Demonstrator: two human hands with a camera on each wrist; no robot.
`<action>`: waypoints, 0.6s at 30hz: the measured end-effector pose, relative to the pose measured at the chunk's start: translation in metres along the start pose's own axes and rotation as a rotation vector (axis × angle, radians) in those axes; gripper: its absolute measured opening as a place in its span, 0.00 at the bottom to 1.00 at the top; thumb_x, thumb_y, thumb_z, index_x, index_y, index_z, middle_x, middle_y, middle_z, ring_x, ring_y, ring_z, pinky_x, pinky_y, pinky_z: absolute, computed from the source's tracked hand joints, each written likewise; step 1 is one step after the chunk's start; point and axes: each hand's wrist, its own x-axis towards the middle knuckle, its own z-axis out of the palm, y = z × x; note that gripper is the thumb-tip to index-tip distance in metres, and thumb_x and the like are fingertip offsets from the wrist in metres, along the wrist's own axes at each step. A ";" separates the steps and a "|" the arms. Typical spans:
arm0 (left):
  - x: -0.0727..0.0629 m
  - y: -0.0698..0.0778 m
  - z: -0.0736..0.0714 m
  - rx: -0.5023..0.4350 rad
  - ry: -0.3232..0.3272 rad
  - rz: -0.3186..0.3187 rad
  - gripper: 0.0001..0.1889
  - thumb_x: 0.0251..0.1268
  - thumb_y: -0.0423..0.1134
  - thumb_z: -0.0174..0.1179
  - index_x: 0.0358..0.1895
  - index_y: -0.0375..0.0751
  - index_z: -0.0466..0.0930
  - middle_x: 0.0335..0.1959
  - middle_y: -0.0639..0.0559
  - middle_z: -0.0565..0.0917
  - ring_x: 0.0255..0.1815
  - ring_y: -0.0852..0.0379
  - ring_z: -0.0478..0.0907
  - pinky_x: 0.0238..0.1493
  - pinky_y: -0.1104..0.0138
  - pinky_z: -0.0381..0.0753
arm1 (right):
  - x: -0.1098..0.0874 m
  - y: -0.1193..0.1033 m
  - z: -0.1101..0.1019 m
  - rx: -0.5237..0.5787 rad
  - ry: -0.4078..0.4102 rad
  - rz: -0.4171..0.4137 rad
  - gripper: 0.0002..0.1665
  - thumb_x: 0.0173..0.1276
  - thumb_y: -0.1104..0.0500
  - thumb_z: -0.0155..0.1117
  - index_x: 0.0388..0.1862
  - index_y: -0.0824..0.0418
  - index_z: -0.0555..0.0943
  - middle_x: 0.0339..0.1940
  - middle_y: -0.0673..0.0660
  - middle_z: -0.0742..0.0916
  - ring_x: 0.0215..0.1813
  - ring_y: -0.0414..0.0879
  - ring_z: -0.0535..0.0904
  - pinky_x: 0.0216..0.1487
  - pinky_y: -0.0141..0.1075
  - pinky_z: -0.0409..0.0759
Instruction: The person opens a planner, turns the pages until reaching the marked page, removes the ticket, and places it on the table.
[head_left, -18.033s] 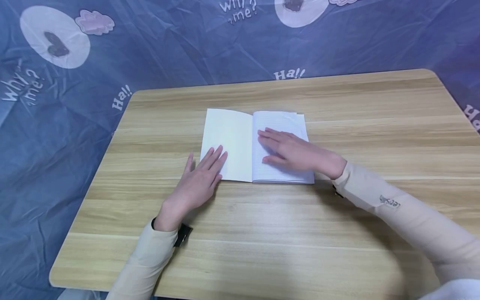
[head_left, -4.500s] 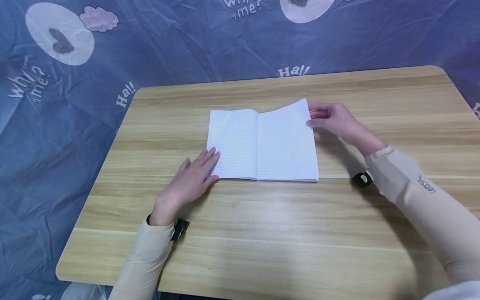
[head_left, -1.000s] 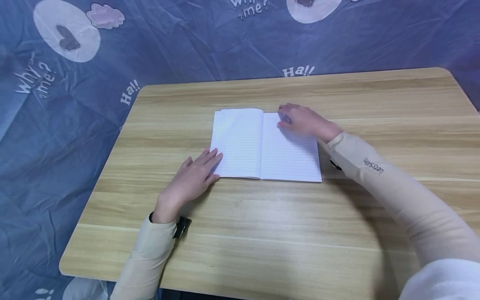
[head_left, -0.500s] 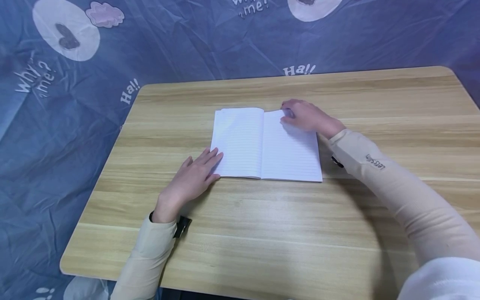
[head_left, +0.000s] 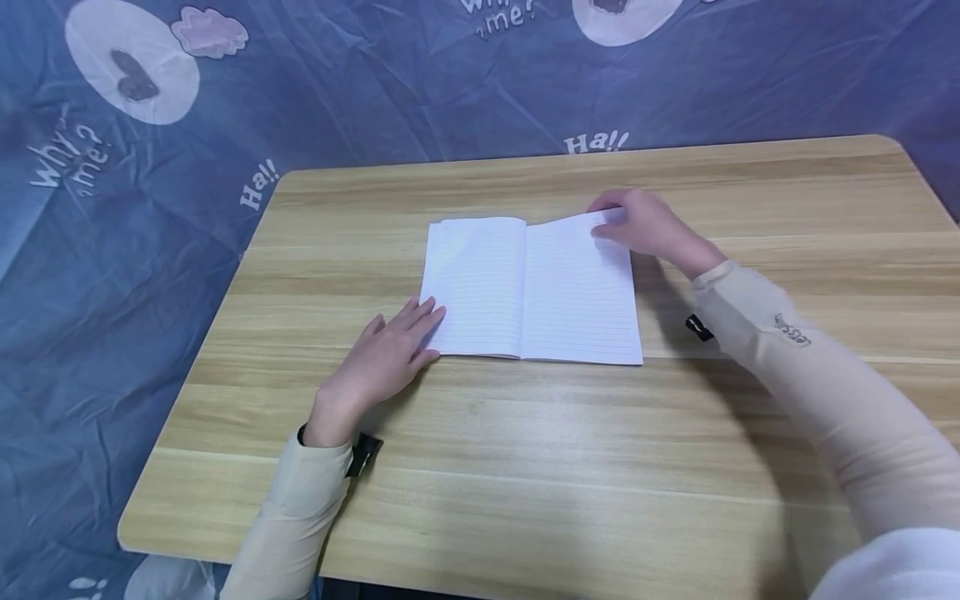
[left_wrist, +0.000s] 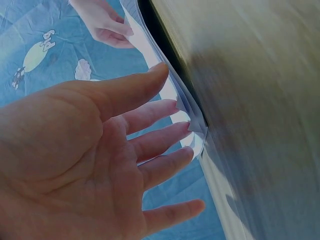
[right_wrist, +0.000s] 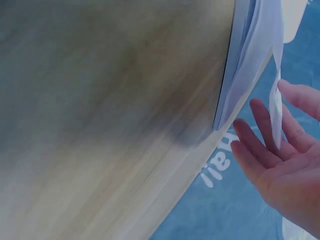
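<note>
An open notebook with white lined pages lies on the wooden table. My left hand rests with extended fingers on the lower left edge of its left page; in the left wrist view that hand has its fingertips at the page edges. At the upper right corner, my right hand pinches the right-hand page, whose corner is lifted. The right wrist view has this thin page between the thumb and fingers of my right hand, raised off the pages beneath.
The light wood table has rounded corners. Behind it hangs a blue cloth with white lettering and cartoon shapes. Dark straps with small black pieces sit at both wrists, by the beige sleeves.
Over the last second my right hand has moved right and slightly up, lifting the page corner. The left hand stays put. Since 18 seconds ago, the blank left side has become a lined page.
</note>
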 end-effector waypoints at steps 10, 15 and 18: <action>-0.001 -0.001 0.001 0.002 -0.004 0.003 0.32 0.76 0.45 0.53 0.77 0.42 0.55 0.78 0.47 0.54 0.79 0.48 0.46 0.72 0.39 0.46 | -0.018 0.007 -0.008 0.260 0.041 0.153 0.22 0.67 0.62 0.66 0.58 0.71 0.78 0.52 0.67 0.83 0.46 0.42 0.78 0.45 0.26 0.73; 0.000 -0.001 0.001 0.004 -0.004 0.003 0.32 0.76 0.45 0.53 0.77 0.43 0.55 0.78 0.47 0.54 0.79 0.48 0.46 0.72 0.39 0.46 | -0.028 0.009 -0.006 0.378 0.040 0.172 0.25 0.67 0.65 0.66 0.59 0.75 0.75 0.48 0.62 0.85 0.39 0.29 0.77 0.40 0.21 0.75; 0.000 -0.001 0.002 0.005 -0.003 0.003 0.32 0.76 0.45 0.52 0.77 0.43 0.55 0.78 0.47 0.54 0.79 0.48 0.46 0.72 0.39 0.46 | -0.035 0.007 -0.006 0.411 0.027 0.192 0.27 0.67 0.65 0.66 0.62 0.75 0.73 0.50 0.62 0.84 0.39 0.28 0.78 0.40 0.20 0.76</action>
